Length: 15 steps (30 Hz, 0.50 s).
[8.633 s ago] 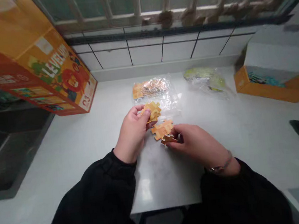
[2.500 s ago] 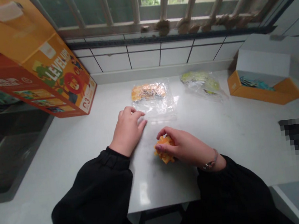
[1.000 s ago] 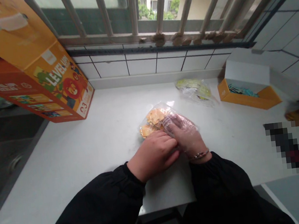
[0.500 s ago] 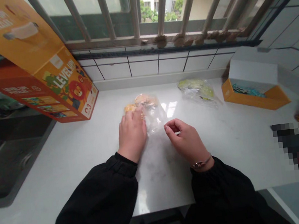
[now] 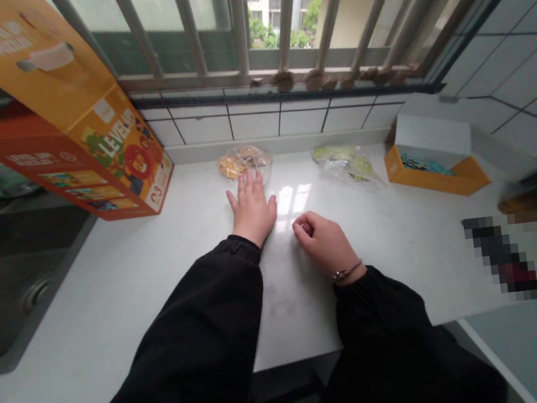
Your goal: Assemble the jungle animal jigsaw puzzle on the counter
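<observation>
My left hand [image 5: 251,206] is stretched forward over the white counter [image 5: 159,265], fingers flat and open, its fingertips at the near edge of a clear plastic bag of orange puzzle pieces [image 5: 243,161] that lies close to the tiled back wall. My right hand [image 5: 320,242] rests on the counter to the right, fingers curled into a loose fist with nothing seen in it. A second clear bag with green puzzle pieces [image 5: 344,160] lies further right.
A big orange puzzle box [image 5: 70,120] leans at the back left beside a dark sink [image 5: 7,289]. An open orange-and-white box [image 5: 433,157] stands at the back right. A dark blurred object [image 5: 508,258] lies near the right edge. Window bars run above.
The loose orange pieces went into the clear bag. My left hand has pushed the bag away toward the back wall. My right hand let go and drew back into a fist.
</observation>
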Motion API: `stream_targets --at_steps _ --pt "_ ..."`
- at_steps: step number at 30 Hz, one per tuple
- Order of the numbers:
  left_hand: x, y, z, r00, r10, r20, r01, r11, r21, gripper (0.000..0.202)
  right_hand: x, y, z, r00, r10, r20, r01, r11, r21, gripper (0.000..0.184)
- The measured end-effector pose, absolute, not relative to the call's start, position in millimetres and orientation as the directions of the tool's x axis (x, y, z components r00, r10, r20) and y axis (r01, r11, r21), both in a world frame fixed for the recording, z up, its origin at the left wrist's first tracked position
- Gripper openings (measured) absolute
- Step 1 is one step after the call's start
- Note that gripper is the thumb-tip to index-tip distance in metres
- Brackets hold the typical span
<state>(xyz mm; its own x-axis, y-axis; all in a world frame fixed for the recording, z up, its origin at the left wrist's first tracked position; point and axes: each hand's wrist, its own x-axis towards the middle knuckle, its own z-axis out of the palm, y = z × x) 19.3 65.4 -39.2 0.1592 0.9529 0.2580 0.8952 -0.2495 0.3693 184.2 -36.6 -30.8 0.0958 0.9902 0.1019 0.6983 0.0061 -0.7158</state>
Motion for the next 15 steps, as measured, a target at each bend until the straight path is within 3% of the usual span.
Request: stream_targets --at_steps 4,7,11,15 --pt "16 49 -35 0.131 0.891 0.434 0.828 -0.339 0.446 0.068 193 -33 -40 0.166 0.981 0.095 0.625 -0.030 -0.780 0.020" --pt "11 35 -33 0.139 0.856 0.498 0.735 -0.426 0.527 0.051 197 -32 -46 0.207 0.976 0.069 0.549 -0.057 -0.834 0.027" --pt "0 18 -33 0.240 0.866 0.439 0.515 -0.496 0.699 0.016 199 -34 -52 0.231 0.971 0.069 0.506 -0.059 -0.861 0.034" --pt "-14 -2 -39 0.293 0.884 0.364 0.419 -0.461 0.782 0.012 199 -39 -54 0.222 0.971 0.084 0.499 -0.039 -0.866 0.037"
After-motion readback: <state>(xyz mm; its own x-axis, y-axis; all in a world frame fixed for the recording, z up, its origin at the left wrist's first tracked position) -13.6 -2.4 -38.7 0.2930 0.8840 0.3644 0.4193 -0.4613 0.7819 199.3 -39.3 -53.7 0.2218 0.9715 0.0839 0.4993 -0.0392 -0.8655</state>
